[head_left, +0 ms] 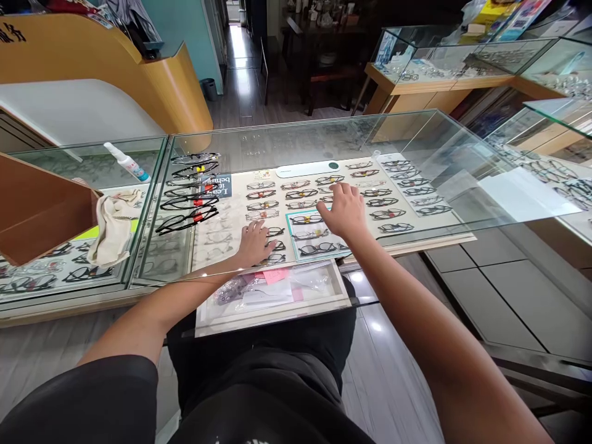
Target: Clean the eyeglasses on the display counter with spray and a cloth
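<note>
2 hands are reaching into the glass bench (65, 306): the left hand (255, 242) is lying spread on spectacle frames (276, 232), the right hand (345, 211) resting open over a teal-edged tray (290, 217).

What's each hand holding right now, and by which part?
Nothing clearly held: left hand lies flat, open, on the eyeglass frames; right hand has fingers resting on frames too, grip cannot be told.
</note>
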The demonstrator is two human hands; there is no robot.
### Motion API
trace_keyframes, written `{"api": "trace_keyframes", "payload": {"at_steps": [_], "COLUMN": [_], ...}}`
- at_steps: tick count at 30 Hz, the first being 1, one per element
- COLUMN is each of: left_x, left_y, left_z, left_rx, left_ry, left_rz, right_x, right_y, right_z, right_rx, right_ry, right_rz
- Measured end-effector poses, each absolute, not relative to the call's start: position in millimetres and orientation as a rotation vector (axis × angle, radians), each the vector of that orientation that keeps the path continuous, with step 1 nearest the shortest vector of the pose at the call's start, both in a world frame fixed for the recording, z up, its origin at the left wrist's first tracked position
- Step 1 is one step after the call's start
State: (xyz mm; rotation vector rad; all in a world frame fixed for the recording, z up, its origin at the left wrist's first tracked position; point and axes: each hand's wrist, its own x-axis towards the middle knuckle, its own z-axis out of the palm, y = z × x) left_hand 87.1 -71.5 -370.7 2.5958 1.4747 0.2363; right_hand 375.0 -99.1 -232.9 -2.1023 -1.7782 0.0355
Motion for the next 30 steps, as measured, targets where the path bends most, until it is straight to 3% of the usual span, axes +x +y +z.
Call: {"api": "trace_keyframes", "payload": {"at_steps": [12, 26, 30], "left_x": [115.2, 115.6, 116.3], "left_y": [-28.6, -41.6, -53.8], "left_z": [-377.7, -379.2, -370.6], "left_rx": [2.431, 2.533, 2.529], "left_ry": [1.648, 1.541, 1.534], "left_rz": [0.100, 0.134, 0.288], "right_x": [371.1, 373.3, 373.3], "right_y": [-101.7, -100.7, -99.9], "right_z": [-227.2, -229.6, -229.6], "right_rx": [-2.119, -2.138, -2.142], "right_ry": [-1.784, -1.786, -1.778], "right_rz": [0.049, 0.041, 0.052]}}
